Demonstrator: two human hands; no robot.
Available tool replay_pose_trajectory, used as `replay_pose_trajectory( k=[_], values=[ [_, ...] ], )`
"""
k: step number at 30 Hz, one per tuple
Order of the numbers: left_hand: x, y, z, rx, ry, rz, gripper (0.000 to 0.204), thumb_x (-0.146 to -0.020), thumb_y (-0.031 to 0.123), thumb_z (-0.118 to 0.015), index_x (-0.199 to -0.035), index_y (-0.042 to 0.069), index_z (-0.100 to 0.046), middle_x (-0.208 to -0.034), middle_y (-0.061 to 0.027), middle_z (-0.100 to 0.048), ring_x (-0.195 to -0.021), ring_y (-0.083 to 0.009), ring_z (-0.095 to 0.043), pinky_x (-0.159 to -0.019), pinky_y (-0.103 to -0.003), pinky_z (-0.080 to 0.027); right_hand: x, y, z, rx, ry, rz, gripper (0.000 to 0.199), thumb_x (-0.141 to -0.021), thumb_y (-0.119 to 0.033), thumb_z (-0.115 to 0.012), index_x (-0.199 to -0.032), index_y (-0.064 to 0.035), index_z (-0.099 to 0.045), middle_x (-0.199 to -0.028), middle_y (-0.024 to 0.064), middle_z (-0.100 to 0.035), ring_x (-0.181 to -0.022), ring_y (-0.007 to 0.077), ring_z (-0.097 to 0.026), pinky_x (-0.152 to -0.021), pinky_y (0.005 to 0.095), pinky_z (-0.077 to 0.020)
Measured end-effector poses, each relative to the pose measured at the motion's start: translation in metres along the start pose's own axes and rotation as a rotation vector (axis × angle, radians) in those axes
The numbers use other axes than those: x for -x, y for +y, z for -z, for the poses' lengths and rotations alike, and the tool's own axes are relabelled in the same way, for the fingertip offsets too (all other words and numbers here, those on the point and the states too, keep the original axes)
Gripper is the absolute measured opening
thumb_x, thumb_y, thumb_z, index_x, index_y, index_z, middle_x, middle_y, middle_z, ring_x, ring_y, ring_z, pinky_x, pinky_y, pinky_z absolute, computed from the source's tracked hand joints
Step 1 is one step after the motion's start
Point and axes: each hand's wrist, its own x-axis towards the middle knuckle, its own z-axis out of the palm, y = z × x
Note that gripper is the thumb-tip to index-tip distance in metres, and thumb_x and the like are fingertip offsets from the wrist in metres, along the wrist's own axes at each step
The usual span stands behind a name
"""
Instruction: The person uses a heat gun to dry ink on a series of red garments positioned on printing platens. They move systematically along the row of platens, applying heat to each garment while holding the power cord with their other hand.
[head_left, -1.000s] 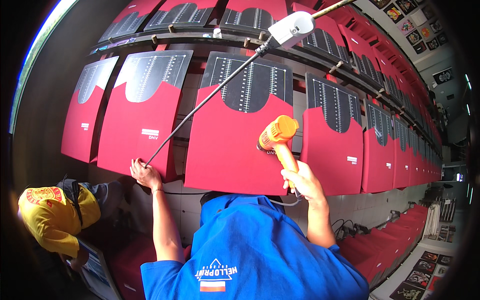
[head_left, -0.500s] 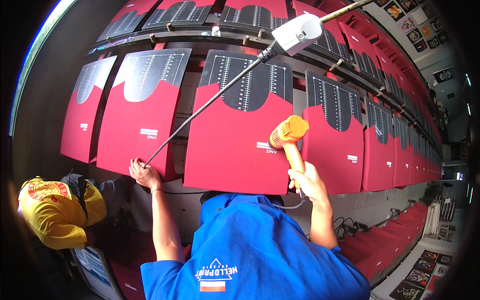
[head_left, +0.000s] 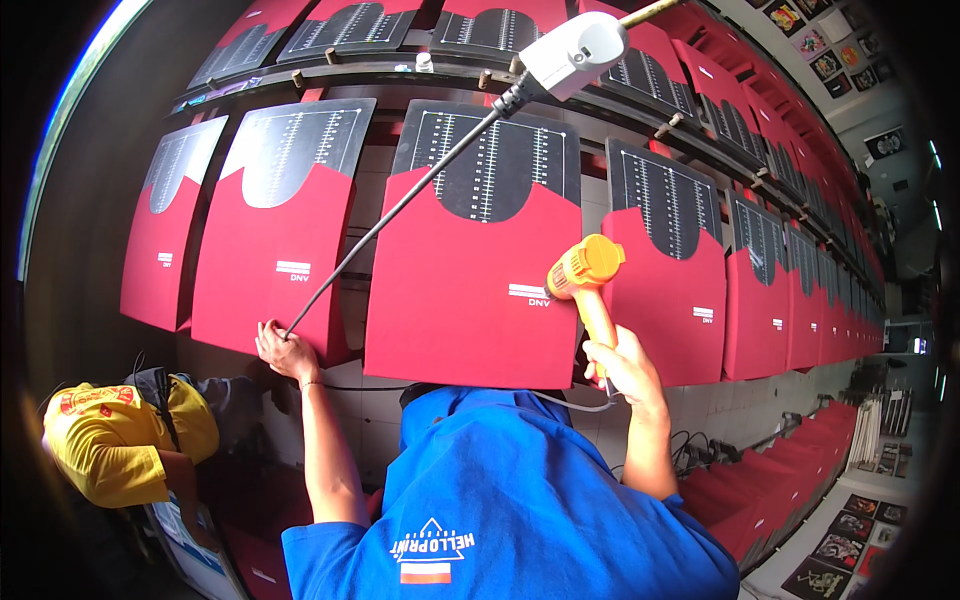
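Note:
My right hand [head_left: 627, 368] is closed round the handle of a yellow heat gun [head_left: 590, 285]. Its nozzle sits close over the right end of a small white print on a red shirt [head_left: 460, 310], stretched over a dark board [head_left: 485, 150] with white ruler marks. At the lower edge of the neighbouring red shirt [head_left: 265, 250] on the left, my left hand [head_left: 287, 352] grips a black power cable [head_left: 390, 221]. That cable runs up to a white plug connector [head_left: 575, 55] hanging above the boards. A thin cord leaves the heat gun's handle and passes in front of me.
More boards with red shirts continue right, such as one shirt [head_left: 665, 290]; another row stands beyond a dark rail [head_left: 345, 70]. At lower left, a person in a yellow shirt [head_left: 115, 445] bends over. Red shirts [head_left: 770, 490] also line the lower right.
The heat gun has shifted slightly right across the white print. The hanging connector appears a little further left. The person in yellow has moved slightly; my left hand stays at the shirt's edge.

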Motion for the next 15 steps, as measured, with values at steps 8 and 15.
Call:
replay_pose_trajectory(
  k=[8,15],
  values=[
    [0.003,-0.006,-0.009,-0.011,-0.003,-0.02,0.026,-0.09,0.013,-0.05,-0.11,0.007,-0.065,-0.129,-0.0138,-0.061,-0.123,-0.0317,-0.053,-0.108,-0.042,-0.035,0.003,0.003,0.002,0.003,-0.008,-0.053,0.02,-0.089,-0.017,-0.065,-0.096,-0.001,-0.055,-0.075,0.0024,-0.058,-0.057,0.01,-0.061,-0.043,0.0219,-0.0461],
    [0.002,-0.004,-0.008,-0.018,-0.001,-0.018,0.024,-0.091,0.013,-0.05,-0.109,0.007,-0.066,-0.127,-0.0129,-0.062,-0.123,-0.0309,-0.053,-0.107,-0.042,-0.036,0.014,0.001,0.006,-0.005,-0.039,-0.067,0.019,-0.089,-0.016,-0.064,-0.096,-0.0013,-0.055,-0.075,0.002,-0.057,-0.056,0.0095,-0.061,-0.043,0.0221,-0.0468]
  ],
)
